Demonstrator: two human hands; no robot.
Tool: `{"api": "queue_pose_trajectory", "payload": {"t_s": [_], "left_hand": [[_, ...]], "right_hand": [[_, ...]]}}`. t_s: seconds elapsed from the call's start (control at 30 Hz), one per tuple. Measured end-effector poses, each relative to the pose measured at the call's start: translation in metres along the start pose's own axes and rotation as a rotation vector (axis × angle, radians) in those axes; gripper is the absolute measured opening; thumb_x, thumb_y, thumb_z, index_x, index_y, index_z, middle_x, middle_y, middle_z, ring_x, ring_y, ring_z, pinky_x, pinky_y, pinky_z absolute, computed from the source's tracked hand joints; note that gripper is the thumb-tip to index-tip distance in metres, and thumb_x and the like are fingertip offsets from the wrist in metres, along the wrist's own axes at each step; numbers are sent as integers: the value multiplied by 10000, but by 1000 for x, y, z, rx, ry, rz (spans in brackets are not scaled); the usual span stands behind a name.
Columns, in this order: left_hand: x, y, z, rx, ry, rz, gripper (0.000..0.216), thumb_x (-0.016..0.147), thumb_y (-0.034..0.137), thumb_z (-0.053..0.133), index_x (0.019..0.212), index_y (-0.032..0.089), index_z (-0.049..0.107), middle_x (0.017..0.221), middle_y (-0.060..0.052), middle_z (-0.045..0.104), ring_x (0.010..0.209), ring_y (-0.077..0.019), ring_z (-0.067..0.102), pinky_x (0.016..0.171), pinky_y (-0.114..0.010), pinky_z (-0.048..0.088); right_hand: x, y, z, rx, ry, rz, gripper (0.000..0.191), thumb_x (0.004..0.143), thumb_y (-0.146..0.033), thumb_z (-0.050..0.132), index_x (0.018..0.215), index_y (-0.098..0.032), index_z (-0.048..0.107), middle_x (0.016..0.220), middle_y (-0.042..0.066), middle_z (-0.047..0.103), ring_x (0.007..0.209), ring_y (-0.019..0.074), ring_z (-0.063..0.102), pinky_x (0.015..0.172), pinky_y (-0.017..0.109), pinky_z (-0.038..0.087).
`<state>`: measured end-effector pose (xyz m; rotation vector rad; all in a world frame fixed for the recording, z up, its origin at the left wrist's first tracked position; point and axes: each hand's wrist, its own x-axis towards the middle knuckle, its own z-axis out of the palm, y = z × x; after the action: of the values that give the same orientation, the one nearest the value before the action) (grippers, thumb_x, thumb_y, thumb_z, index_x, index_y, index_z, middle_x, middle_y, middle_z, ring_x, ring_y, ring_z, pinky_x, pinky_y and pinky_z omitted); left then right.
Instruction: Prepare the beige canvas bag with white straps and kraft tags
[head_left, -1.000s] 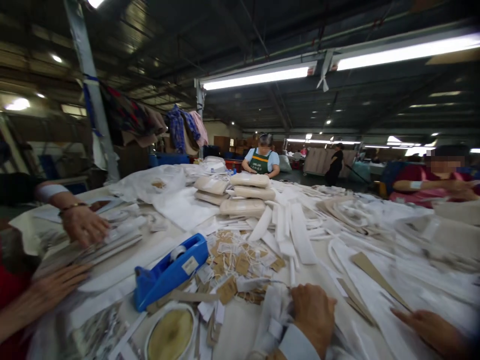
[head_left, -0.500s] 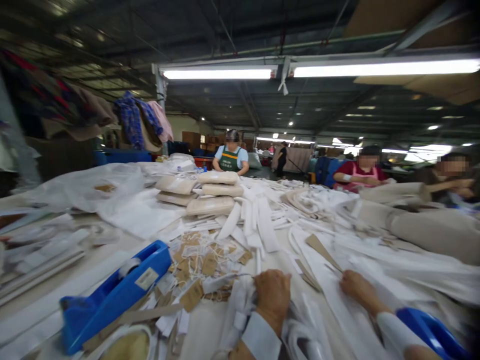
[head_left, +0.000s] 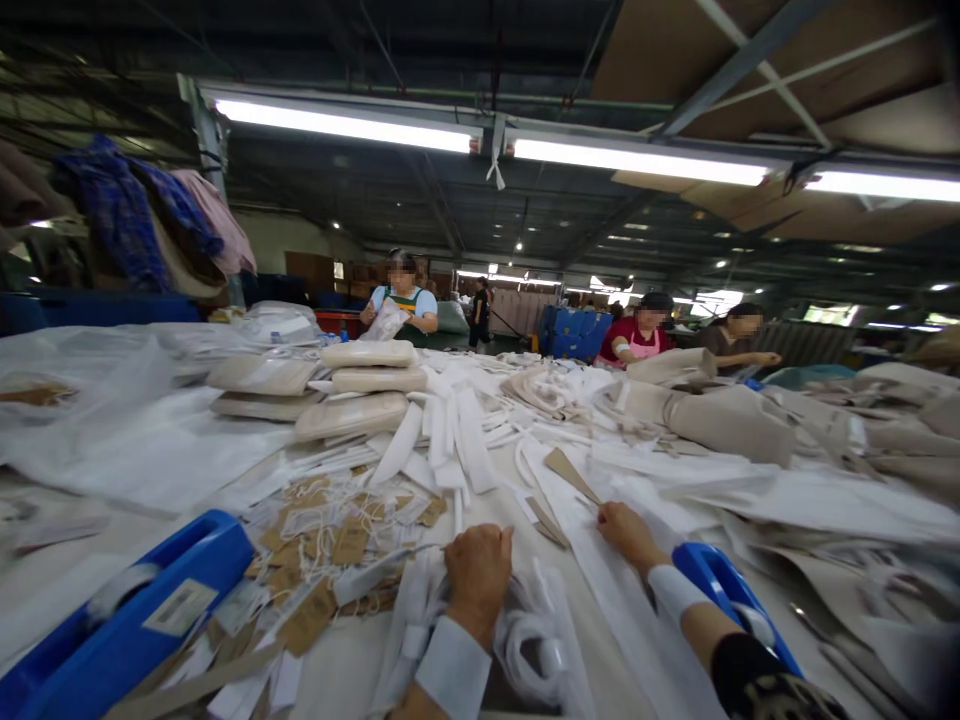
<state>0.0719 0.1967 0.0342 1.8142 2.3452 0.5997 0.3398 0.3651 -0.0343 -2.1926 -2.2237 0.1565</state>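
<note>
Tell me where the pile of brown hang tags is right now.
The pile of brown hang tags lies on the table left of centre in the head view, between the blue tape dispenser and the left hand.

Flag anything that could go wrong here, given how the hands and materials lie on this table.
The left hand is closed on a bundle of white straps beside a loose heap of brown tags with strings; pulling the bundle might drag tags along. The right hand rests on long white strips with a blue tape dispenser close by its forearm, which could be knocked.
</note>
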Motion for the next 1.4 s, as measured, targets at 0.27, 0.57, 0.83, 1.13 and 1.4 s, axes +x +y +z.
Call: {"api": "queue_pose_trajectory", "payload": {"t_s": [0.27,0.57,0.83,1.13,1.4], "left_hand": [[2,-2,4,-3,-2,13,455,991,432,363,922,197,746,900,-110,740,911,-257,701,778,-336,495],[1,-1,1,5,4,19,430,985,419,383,921,192,743,902,-105,744,899,-270,707,760,-355,503],[1,-2,3,-13,30,40,424,976,413,406,865,184,745,870,-104,750,877,-285,717,727,-364,514],[4,-2,7,-33,44,40,417,974,419,421,864,181,745,873,-105,749,881,-292,718,738,-386,526],[1,-3,5,-50,55,41,411,973,412,434,849,173,744,861,-118,748,869,-312,719,726,-400,525]], "right_hand": [[-1,-3,-3,-11,5,29,257,961,-379,583,1041,-140,635,1054,70,650,983,211,622,902,426,505],[3,-6,-3,-10,4,43,256,953,-363,605,1071,-137,632,1073,72,653,970,205,635,880,414,531],[-3,-9,-5,-86,58,31,247,961,-347,597,1076,-133,638,1098,80,655,1032,223,627,934,452,514],[-18,-14,-9,52,128,92,232,963,-331,590,1093,-143,630,1061,68,657,994,216,632,918,441,510],[-18,-24,-34,438,252,195,202,981,-328,537,1038,-149,611,960,45,635,904,202,619,860,420,503]]}}
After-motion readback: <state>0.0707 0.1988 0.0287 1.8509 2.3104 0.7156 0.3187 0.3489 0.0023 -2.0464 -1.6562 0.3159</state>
